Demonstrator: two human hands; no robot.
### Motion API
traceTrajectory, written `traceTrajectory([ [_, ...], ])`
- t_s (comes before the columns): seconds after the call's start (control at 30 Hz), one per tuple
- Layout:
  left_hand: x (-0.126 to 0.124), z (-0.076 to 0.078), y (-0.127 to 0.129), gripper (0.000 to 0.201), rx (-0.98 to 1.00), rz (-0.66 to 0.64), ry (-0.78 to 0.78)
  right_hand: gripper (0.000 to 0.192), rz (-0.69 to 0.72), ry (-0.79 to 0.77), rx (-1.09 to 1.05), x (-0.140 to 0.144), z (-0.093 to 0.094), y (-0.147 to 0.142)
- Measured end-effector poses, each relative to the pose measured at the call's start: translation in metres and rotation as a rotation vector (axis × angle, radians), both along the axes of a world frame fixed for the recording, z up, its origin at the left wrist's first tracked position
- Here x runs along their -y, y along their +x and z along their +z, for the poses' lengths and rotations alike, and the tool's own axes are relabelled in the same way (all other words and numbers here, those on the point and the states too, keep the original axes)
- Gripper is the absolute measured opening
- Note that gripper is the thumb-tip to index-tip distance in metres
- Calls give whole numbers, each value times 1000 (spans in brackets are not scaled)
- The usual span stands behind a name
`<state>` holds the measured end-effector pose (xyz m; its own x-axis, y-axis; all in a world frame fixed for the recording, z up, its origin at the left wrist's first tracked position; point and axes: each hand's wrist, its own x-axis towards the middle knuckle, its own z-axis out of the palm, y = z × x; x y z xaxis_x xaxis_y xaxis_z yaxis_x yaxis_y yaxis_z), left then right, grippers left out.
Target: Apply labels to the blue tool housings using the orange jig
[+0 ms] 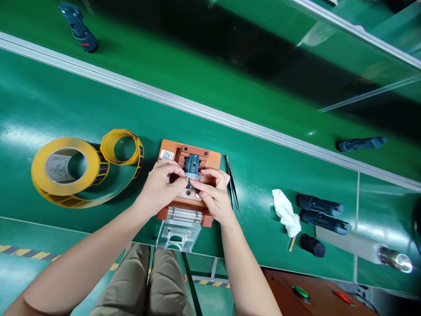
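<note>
Both hands meet over an orange jig [210,159] lying on the green tabletop [39,105]. A grey connector [192,165] stands in the middle of the jig. The left hand [160,186] comes in from the left of the jig, its fingertips pinched narrow at the connector's lower edge; the right hand [215,195] comes in from the right, its fingers also pinched close there, the two sets of fingertips touching. What either grip holds, if anything, cannot be told; it is too small to see. A clear bracket [179,230] sticks out from the near edge of the jig.

Just right of the jig lie black tweezers [232,182]. Farther right of the jig are a white wipe [287,211] and three dark connectors [319,219]. Left of the jig sits a yellow label roll [66,169] with a loose loop of its strip curled toward the jig. Beyond the jig, past a metal rail [204,112], two more connectors lie on a green belt.
</note>
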<state>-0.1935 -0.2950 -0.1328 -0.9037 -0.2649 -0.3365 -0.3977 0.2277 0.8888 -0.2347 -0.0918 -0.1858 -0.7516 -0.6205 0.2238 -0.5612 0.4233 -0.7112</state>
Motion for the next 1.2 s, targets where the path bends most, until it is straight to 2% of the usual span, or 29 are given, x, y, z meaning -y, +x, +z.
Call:
traceTrajectory([
  [0.5,-3,-1,3,5,-46,46,11,36,-23,31,41,0,-1,2],
  [0.67,-5,-1,2,5,-49,53,0,36,-12,-22,37,0,-1,2],
  [1.2,-5,-2,3,5,-32,68,51,35,-6,-62,56,1,0,2],
])
